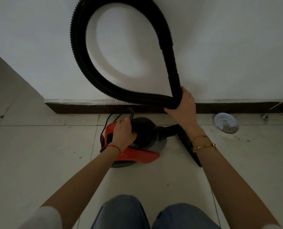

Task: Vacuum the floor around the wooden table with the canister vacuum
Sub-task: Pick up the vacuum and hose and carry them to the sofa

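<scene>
Head view, looking down over both forearms and denim-clad knees. The canister vacuum [134, 146], red-orange body with a black domed top, sits on the pale tiled floor [38, 154] close to the dark baseboard [87, 107] of a white wall [220, 47].

Left hand [123, 134]: fingers curled over the black dome on its left side, gripping the canister top. A thin black power cord [114, 117] loops just behind and left of this grip. Red string bracelet [114, 148] on that wrist.

Right hand [182, 106]: clasped around the black corrugated hose [81, 63] and the rigid black tube section [173, 66] where the two cross, holding both together. Above the grip the hose rises in one large loop against the wall and comes back down into the hand. Gold bracelets [202, 145] on the wrist.

Below the right grip, a black nozzle piece [189, 146] lies on the floor to the right of the canister, partly hidden by the forearm. Right of the grip, by the baseboard, a round floor drain cover [226, 123] with debris on it. Scattered dirt specks on the tiles there.
</scene>
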The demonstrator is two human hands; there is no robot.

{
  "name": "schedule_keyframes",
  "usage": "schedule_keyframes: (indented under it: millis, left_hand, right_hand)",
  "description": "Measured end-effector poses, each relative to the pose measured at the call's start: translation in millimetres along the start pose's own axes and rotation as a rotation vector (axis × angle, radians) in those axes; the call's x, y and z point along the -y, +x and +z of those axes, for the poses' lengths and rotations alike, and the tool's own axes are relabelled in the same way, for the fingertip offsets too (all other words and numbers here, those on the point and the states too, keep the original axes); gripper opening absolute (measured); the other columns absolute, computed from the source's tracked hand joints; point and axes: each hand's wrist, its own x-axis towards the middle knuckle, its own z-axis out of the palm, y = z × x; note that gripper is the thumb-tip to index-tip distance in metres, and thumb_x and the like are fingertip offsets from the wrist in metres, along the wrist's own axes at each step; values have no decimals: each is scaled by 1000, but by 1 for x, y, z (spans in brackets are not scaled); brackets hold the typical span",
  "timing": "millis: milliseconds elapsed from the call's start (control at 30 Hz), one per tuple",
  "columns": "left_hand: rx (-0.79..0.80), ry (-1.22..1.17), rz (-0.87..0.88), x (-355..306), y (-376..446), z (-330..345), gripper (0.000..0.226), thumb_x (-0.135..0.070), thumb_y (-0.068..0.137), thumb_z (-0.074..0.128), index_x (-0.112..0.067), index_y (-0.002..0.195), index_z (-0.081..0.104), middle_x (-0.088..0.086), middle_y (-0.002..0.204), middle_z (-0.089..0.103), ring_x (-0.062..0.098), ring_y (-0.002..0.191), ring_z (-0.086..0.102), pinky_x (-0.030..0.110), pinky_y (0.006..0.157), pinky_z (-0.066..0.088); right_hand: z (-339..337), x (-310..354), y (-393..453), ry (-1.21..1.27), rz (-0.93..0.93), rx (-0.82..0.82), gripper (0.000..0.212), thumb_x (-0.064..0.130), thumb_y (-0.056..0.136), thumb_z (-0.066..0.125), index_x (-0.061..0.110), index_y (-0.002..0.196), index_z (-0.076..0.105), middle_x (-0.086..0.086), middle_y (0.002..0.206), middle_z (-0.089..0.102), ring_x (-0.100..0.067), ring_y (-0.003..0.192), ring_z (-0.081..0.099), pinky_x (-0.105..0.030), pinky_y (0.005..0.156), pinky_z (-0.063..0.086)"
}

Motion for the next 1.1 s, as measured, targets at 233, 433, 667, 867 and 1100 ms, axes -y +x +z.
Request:
schedule_keyframes:
  millis: [233, 433, 667, 867, 1100]
  left_hand:
    - [42, -24, -49, 0, 11, -1, 52, -21, 77, 66, -10, 124, 46, 10, 116, 57, 29, 108, 56, 41, 90, 51]
    - [41, -26, 7, 3, 13, -5, 42, -16, 78, 65, -13, 118, 53, 7, 118, 55, 26, 108, 54, 36, 90, 49]
    - [82, -5, 200, 3, 7, -12, 39, -22, 85, 63, -19, 122, 51, 3, 104, 65, 21, 92, 65, 35, 76, 57]
    - [117, 27, 232, 1, -12, -15, 45, -17, 90, 57, -15, 133, 45, 5, 114, 63, 22, 99, 63, 28, 84, 53]
    - [135, -74, 217, -37, -70, -84, 51, -12, 91, 56, -16, 139, 40, 5, 110, 65, 20, 98, 64, 28, 84, 52]
  right_hand:
    - [-1, 1, 1, 15, 6, -3, 100, 35, 66, 81, 8, 146, 27, -13, 138, 44, -28, 126, 41, -43, 106, 36]
    - [-7, 6, 1, 77, 22, 18, 88, 30, 68, 81, 8, 139, 34, -10, 131, 43, -19, 113, 50, -28, 90, 43]
    - [-13, 6, -3, 1, -31, -15, 47, 27, 76, 75, 9, 116, 58, -9, 111, 59, -22, 97, 60, -28, 75, 48]
    - [-22, 12, -18, -63, -79, -3, 40, 33, 82, 68, 12, 114, 56, -8, 99, 69, -23, 85, 66, -27, 65, 47]
    - [-103, 71, -39, 13, -19, -25, 37, 26, 81, 66, 14, 116, 57, -6, 92, 70, -23, 81, 65, -27, 64, 47]
